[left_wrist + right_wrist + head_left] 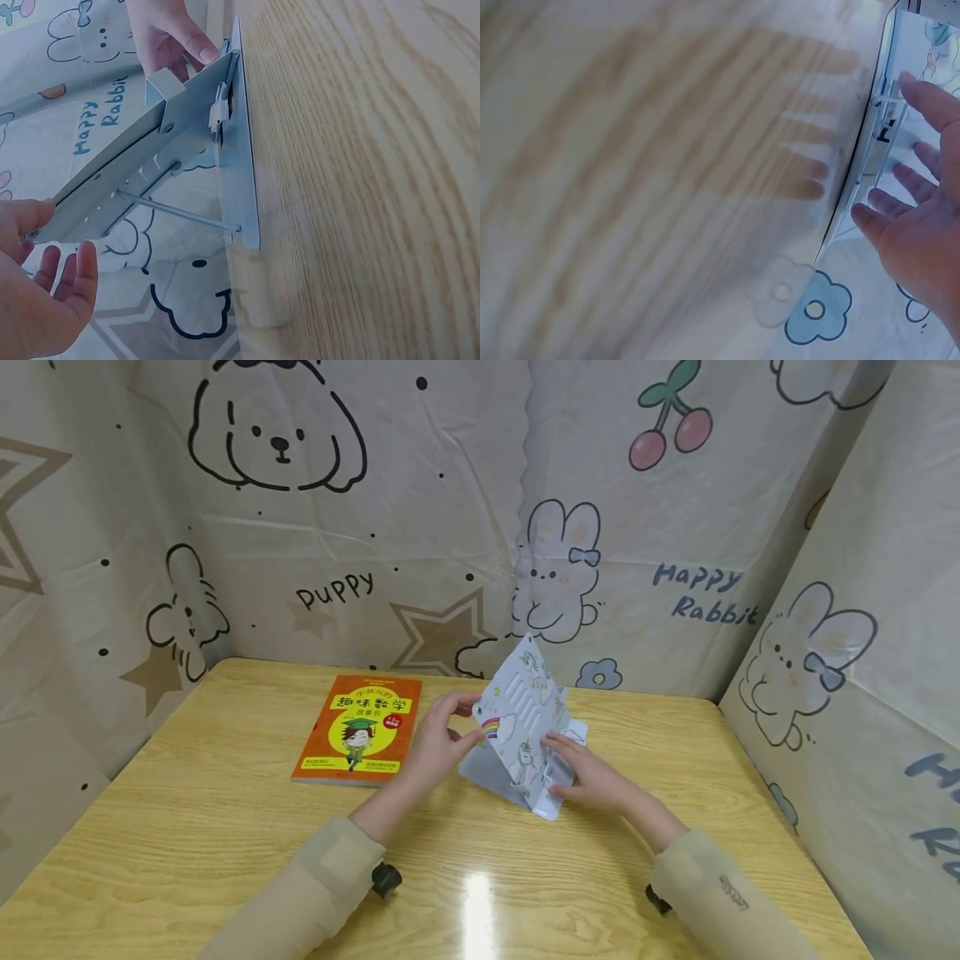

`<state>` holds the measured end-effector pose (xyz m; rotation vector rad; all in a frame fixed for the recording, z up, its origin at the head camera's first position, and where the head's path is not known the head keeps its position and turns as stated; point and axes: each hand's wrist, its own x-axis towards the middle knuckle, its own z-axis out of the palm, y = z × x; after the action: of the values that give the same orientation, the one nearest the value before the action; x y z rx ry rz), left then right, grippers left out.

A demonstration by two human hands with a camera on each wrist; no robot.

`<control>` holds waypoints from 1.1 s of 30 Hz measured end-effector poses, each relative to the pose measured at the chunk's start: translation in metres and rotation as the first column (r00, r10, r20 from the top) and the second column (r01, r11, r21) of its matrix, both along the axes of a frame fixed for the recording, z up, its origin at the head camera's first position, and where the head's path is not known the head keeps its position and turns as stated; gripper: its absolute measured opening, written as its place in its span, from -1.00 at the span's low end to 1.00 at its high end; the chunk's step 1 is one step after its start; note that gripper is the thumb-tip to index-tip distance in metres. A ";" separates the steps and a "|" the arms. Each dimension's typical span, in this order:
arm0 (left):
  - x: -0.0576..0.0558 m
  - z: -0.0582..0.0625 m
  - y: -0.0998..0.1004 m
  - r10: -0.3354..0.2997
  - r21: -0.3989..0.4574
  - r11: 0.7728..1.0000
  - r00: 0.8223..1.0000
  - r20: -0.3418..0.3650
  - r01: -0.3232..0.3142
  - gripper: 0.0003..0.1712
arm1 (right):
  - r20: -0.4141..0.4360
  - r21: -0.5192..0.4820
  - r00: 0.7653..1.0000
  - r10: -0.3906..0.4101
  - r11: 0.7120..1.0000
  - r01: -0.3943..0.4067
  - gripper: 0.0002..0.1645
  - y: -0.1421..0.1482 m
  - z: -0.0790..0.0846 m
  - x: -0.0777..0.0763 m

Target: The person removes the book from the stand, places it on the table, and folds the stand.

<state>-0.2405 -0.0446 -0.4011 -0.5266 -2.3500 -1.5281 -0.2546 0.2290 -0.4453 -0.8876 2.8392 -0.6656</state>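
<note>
A white metal book stand (521,718) printed with unicorns and a rainbow stands on the table, its slotted back plate tilted up from a flat base (244,150). A thin wire strut (180,211) links plate and base. My left hand (438,739) pinches the plate's upper left edge between thumb and fingers; its other fingers (67,277) are loosely bent below. At the stand's lower right is my right hand (600,781), fingers spread and mostly straight (889,202), close against the ledge and base. Whether every fingertip touches cannot be told.
An orange book (356,731) with a cartoon child on its cover lies left of the stand. The wooden table (225,827) reflects a light near its front. Printed cloth (420,527) hangs behind and at both sides.
</note>
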 end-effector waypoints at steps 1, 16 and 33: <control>0.000 0.000 0.000 0.002 -0.001 1.000 1.000 -0.006 -0.002 -0.50 | -0.001 0.001 1.000 -0.009 1.000 0.009 -0.10 -0.001 0.000 0.001; -0.001 -0.004 0.002 0.016 -0.027 0.999 0.999 -0.045 -0.017 -0.54 | 0.023 0.011 0.999 -0.030 1.000 0.029 -0.11 -0.001 0.000 -0.001; 0.007 0.000 0.008 0.017 -0.027 0.999 0.998 -0.060 -0.019 -0.59 | 0.063 0.003 0.996 0.058 0.998 -0.058 -0.11 0.011 0.000 -0.015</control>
<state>-0.2339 -0.0363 -0.4007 -0.5481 -2.3277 -1.4538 -0.2695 0.2399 -0.4451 -0.9274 2.7479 -0.6668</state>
